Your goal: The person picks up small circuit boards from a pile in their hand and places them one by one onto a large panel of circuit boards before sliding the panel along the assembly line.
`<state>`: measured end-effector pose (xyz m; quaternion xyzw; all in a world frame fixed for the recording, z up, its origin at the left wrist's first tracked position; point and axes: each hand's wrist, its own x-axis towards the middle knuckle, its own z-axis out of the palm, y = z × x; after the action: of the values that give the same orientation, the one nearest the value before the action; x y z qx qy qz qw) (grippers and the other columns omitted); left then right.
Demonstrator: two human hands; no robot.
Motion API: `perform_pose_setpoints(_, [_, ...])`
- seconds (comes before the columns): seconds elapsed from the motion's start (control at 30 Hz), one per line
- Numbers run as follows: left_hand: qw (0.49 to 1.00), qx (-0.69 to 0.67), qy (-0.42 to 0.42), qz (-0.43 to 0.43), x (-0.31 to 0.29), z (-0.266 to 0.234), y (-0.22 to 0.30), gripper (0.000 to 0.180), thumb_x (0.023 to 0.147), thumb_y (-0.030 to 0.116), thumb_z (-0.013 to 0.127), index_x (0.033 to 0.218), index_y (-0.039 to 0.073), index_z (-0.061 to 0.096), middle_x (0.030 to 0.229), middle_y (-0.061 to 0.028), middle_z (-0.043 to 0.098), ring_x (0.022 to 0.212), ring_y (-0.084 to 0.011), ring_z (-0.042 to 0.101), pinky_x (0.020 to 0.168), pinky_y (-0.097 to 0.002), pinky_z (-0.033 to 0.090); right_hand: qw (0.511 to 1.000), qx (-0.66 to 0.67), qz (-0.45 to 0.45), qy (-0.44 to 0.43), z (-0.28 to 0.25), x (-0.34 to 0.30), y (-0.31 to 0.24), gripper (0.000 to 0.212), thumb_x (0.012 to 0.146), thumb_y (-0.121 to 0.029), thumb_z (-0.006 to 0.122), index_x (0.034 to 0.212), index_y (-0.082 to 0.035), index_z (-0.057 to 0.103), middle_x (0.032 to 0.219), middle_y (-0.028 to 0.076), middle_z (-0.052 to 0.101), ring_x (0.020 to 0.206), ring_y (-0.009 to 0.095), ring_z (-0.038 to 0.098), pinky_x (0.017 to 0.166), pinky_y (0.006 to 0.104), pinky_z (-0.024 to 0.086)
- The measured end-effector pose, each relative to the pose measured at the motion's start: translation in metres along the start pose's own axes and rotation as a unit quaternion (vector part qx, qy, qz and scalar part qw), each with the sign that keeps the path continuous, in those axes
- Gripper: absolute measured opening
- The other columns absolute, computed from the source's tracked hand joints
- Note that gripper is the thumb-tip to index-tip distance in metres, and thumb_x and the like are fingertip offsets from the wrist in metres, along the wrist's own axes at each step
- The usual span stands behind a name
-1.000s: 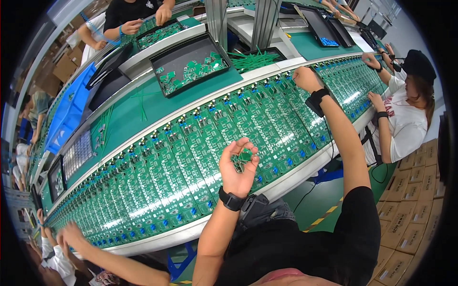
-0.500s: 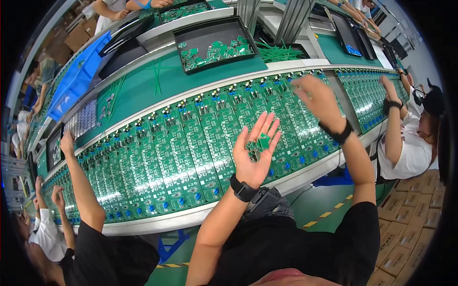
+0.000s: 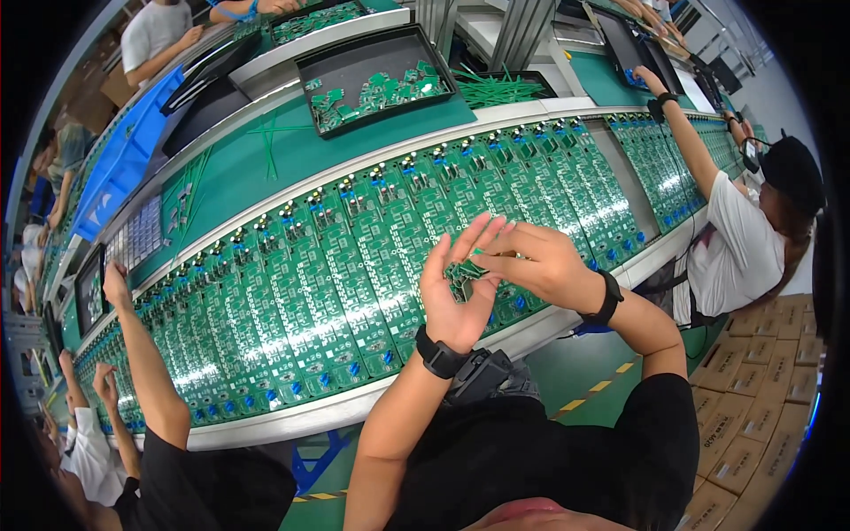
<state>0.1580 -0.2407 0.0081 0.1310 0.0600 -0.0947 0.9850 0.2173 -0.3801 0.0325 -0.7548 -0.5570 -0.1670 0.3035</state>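
Observation:
My left hand (image 3: 456, 314) is palm up above the row of large green circuit boards (image 3: 305, 305), cradling a few small green circuit boards (image 3: 462, 285). From the right, my right hand (image 3: 556, 270) reaches over that palm, thumb and fingers pinched on a small green board (image 3: 479, 253) by the left fingers. Part of the small boards is hidden behind the right fingers. Black bands circle both of my wrists. The large boards lie side by side along a metal-edged line, with blue parts at the near ends and small upright components at the far ends.
Beyond the line, a black tray (image 3: 376, 51) holds many small green boards. Green sticks (image 3: 500, 88) lie in another tray, and a blue bin (image 3: 128, 164) stands at left. Co-workers reach over the line on both sides. Cartons (image 3: 753, 389) are stacked at lower right.
My right hand has come down and left from over the far boards to my left palm, its fingers now on a small board. The co-worker at right now reaches toward the far tray.

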Motion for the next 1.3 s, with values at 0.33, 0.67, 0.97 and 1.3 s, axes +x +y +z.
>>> perform_pose_setpoints(0.33, [0.990, 0.022, 0.141, 0.011, 0.008, -0.010, -0.011, 0.027, 0.086, 0.028, 0.051, 0.100, 0.004, 0.053, 0.100, -0.0072, 0.056, 0.083, -0.0146, 0.053, 0.064, -0.0240, 0.042, 0.998, 0.059, 0.009, 0.006, -0.004, -0.001, 0.002, 0.025, 0.064, -0.007, 0.067, 0.089, -0.008, 0.061, 0.076, 0.002, 0.056, 0.065, 0.020, 0.055, 0.053, 0.0294, 0.046])
perform_pose_setpoints(0.67, [0.997, 0.010, 0.064, -0.040, 0.009, -0.016, -0.003, 0.027, 0.086, 0.036, 0.055, 0.082, 0.009, 0.050, 0.073, -0.0003, 0.047, 0.060, -0.0092, 0.041, 0.041, -0.0169, 0.028, 0.998, -0.047, -0.008, 0.036, -0.009, 0.014, 0.018, 0.028, 0.064, -0.007, 0.060, 0.092, -0.010, 0.063, 0.078, 0.002, 0.057, 0.066, 0.019, 0.055, 0.053, 0.0305, 0.044])
perform_pose_setpoints(0.97, [0.992, 0.038, 0.120, 0.020, 0.012, -0.009, 0.003, 0.021, 0.087, 0.027, 0.056, 0.086, 0.008, 0.050, 0.072, -0.0001, 0.045, 0.058, -0.0074, 0.040, 0.040, -0.0164, 0.027, 0.997, -0.025, -0.033, 0.061, 0.003, 0.015, 0.035, 0.032, 0.067, -0.004, 0.060, 0.098, -0.010, 0.064, 0.083, 0.003, 0.057, 0.067, 0.019, 0.055, 0.056, 0.0283, 0.045])
perform_pose_setpoints(1.3, [0.972, 0.151, 0.153, 0.099, 0.012, -0.010, -0.012, 0.012, 0.087, 0.018, 0.057, 0.083, 0.008, 0.053, 0.068, 0.0023, 0.046, 0.057, -0.0052, 0.041, 0.042, -0.0171, 0.028, 0.935, 0.316, 0.160, 0.008, -0.007, 0.001, 0.029, 0.025, 0.074, 0.000, 0.061, 0.098, -0.005, 0.063, 0.088, 0.008, 0.057, 0.070, 0.014, 0.057, 0.061, 0.0234, 0.046])
